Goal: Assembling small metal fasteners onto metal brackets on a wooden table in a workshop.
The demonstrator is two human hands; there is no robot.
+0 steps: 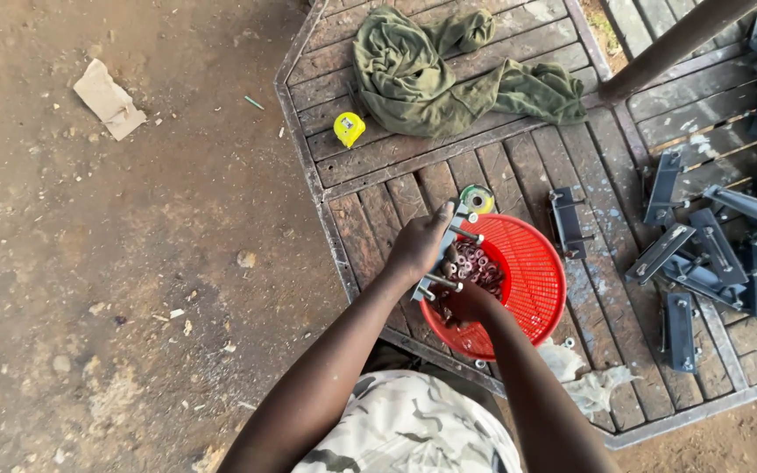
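The right hand [466, 305] dips into the red basket [536, 280], fingers curled among small washers [477, 264]; whether they pinch one cannot be told. The left hand [418, 245] is closed round a grey metal bracket [449, 254] with bolts, held over the basket's rim at nine o'clock. White rag [593, 381] lies at five o'clock near the pallet edge. More brackets [711, 258] crowd three o'clock. A tape roll [477, 199] touches twelve o'clock; beyond, a yellow tape measure [349, 128] and green cloth [449, 74]. Bare dirt lies open leftward.
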